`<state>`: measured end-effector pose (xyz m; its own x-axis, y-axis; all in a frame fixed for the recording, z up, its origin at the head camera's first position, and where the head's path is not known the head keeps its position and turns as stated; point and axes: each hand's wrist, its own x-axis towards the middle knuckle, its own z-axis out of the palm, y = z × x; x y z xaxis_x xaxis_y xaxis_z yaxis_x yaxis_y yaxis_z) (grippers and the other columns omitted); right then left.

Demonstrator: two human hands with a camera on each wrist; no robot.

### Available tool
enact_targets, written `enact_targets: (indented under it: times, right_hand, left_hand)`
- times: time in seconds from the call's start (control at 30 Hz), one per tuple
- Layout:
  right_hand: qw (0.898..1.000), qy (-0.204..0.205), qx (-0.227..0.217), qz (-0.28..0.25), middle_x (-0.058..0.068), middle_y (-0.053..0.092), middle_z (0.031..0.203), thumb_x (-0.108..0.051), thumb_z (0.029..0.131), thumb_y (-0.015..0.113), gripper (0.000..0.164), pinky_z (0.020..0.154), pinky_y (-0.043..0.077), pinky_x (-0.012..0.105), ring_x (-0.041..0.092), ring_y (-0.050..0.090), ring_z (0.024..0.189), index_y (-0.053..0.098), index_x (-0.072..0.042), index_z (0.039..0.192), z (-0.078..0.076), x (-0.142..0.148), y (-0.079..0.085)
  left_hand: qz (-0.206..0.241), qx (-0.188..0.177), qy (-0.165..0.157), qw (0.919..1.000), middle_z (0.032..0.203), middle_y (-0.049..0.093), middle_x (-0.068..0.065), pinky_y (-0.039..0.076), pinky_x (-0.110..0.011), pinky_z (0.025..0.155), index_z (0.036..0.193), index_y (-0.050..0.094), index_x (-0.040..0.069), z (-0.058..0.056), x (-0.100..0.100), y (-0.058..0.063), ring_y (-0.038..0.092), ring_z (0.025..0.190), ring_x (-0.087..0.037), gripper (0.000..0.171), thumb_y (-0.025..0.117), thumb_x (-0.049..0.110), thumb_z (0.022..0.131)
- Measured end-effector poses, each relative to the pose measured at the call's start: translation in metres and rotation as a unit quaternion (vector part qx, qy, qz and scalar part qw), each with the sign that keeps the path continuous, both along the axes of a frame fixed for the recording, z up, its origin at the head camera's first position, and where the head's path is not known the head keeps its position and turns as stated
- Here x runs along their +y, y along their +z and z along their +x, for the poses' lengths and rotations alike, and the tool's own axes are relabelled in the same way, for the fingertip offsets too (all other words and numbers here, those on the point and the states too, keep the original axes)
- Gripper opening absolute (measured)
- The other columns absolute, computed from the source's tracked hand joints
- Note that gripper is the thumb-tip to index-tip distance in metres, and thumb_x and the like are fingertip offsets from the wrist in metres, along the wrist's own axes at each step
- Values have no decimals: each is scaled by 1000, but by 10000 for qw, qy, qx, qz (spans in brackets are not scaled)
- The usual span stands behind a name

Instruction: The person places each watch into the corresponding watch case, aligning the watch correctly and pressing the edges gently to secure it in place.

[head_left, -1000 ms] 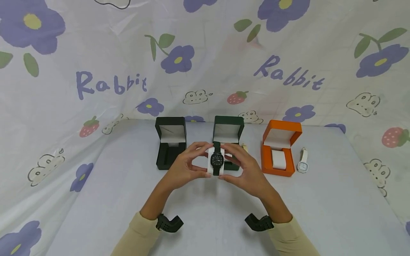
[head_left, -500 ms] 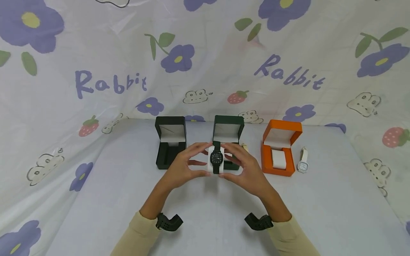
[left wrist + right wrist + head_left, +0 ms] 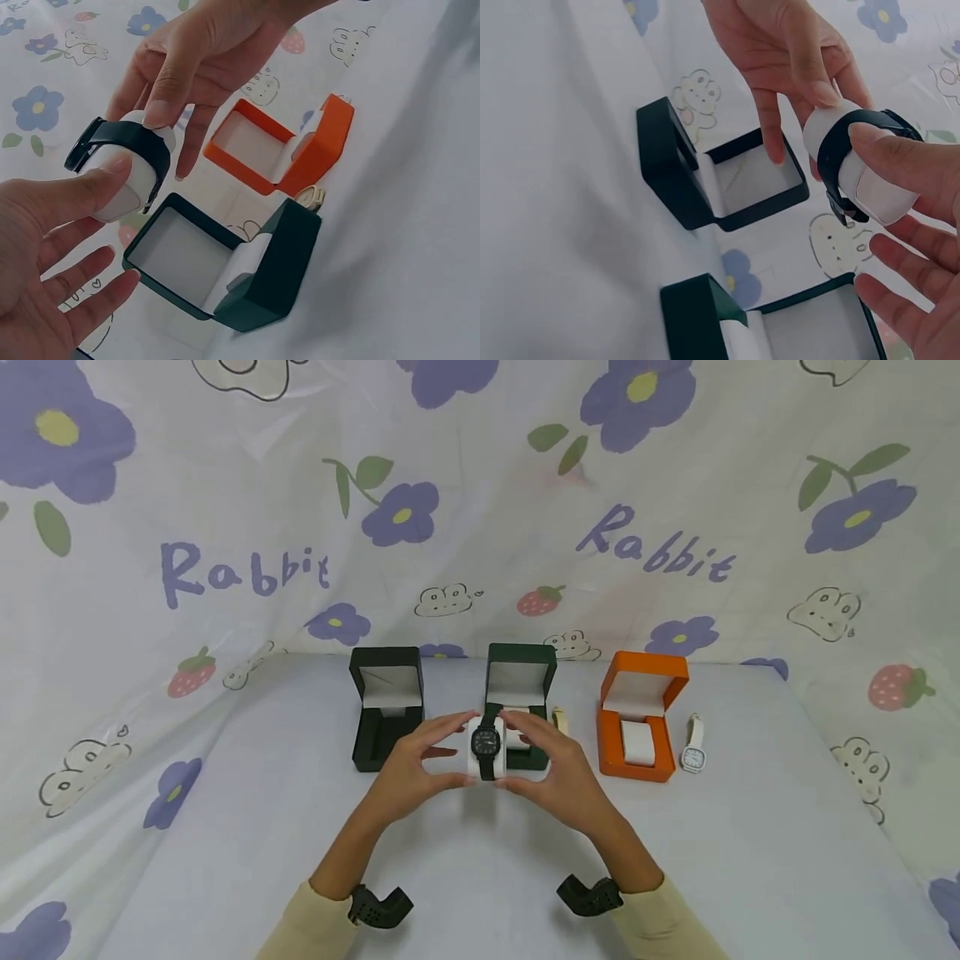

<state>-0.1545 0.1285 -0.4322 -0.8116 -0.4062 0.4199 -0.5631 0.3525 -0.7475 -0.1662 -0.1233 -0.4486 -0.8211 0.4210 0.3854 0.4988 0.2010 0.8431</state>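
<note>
In the head view, a black watch [image 3: 485, 742] is wrapped round a white cushion [image 3: 472, 767], held up off the table with its dial towards the head camera. My left hand [image 3: 411, 775] pinches the cushion's left side between thumb and fingertips. From the right, my right hand [image 3: 557, 774] grips the other side in the same way. Both wrist views show the dark strap [image 3: 127, 139] circling the cushion, thumbs on the near face. Behind the hands stands an open dark green box [image 3: 522, 681] with a white cushion inside, partly covered by my right hand.
An open black box [image 3: 386, 735] without a cushion stands left. At right, an open orange box [image 3: 637, 766] holds a white cushion [image 3: 638, 743]. A white-strapped watch [image 3: 693, 747] lies beside it. A gold-toned watch [image 3: 560, 720] shows beside the green box. Printed cloth [image 3: 450, 552] hangs behind.
The head view has shifted, so boxes, watches and hands all appear slightly lower and further left. Both hands keep holding the cushion with the black watch, almost unchanged relative to the boxes.
</note>
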Motion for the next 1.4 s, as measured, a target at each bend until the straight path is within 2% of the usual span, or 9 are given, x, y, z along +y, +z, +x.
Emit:
enact_targets:
  times: [0.1, 0.27, 0.4, 0.67, 0.9, 1.03, 1.17, 1.3, 1.4]
  right_hand:
    - [10000, -33, -9, 44, 0, 52, 150, -13, 76, 91, 85, 108, 48, 49, 21, 52, 133, 50, -23, 151, 0, -4, 0]
    - [9998, -97, -87, 181, 3, 55, 148, -17, 77, 90, 84, 114, 40, 55, 24, 50, 137, 50, -22, 151, 1, -8, 3]
    - [9992, -91, -107, 371, 1, 52, 151, -21, 78, 90, 83, 114, 40, 53, 25, 47, 140, 50, -21, 151, 0, -14, 5]
    - [9987, -33, -39, 506, 1, 51, 151, -23, 79, 90, 82, 114, 41, 49, 24, 47, 140, 50, -16, 151, -5, -28, 6]
    - [9981, -132, -117, 596, 2, 54, 149, -25, 78, 90, 82, 113, 43, 49, 23, 50, 137, 51, -17, 150, -10, -44, 0]
    - [9984, -143, -4, 539, 5, 58, 144, -22, 77, 91, 82, 110, 47, 48, 23, 56, 131, 52, -16, 150, -13, -54, -5]
    - [9987, -144, 74, 478, 6, 59, 144, -20, 77, 91, 82, 108, 48, 46, 23, 57, 129, 52, -16, 149, -18, -65, -9]
    - [9991, -110, 53, 395, 5, 57, 145, -18, 77, 91, 81, 108, 49, 43, 21, 58, 128, 52, -16, 149, -24, -75, -14]
    - [9993, -95, 19, 371, 5, 57, 146, -18, 78, 90, 81, 108, 49, 42, 21, 58, 128, 52, -16, 149, -28, -83, -17]
  left_hand:
    - [-42, 10, 88, 10000, 151, 51, 2, 56, -41, 99, 151, 51, 18, 2, -3, 1, 48, 136, -32, 81, 88, 10, 79]
    - [-245, 55, 166, 9995, 151, 52, 4, 55, -35, 99, 152, 50, 21, 4, -9, 6, 49, 136, -26, 84, 88, 11, 78]
    - [-396, 161, 241, 9988, 150, 53, 4, 56, -36, 99, 151, 50, 22, 4, -16, 8, 49, 135, -21, 83, 89, 14, 78]
    - [-603, 66, 365, 9975, 148, 54, -1, 56, -41, 98, 150, 52, 19, 4, -31, 14, 50, 133, -25, 81, 90, 15, 78]
    - [-765, -211, 445, 9959, 148, 54, 0, 55, -48, 100, 150, 53, 23, -2, -47, 7, 47, 133, -25, 81, 89, 17, 78]
    - [-780, -296, 478, 9954, 146, 55, -1, 55, -46, 100, 150, 53, 25, -7, -57, 1, 49, 131, -24, 80, 90, 19, 78]
    - [-743, -344, 468, 9955, 145, 55, -2, 55, -42, 100, 149, 54, 22, -14, -68, -3, 51, 130, -24, 80, 90, 19, 78]
    - [-604, -433, 440, 9963, 143, 57, -6, 53, -51, 101, 148, 55, 17, -20, -78, -6, 53, 128, -27, 80, 90, 13, 77]
    - [-588, -522, 462, 9958, 141, 57, -12, 51, -56, 101, 148, 54, 15, -23, -85, -8, 52, 127, -34, 80, 89, 6, 77]
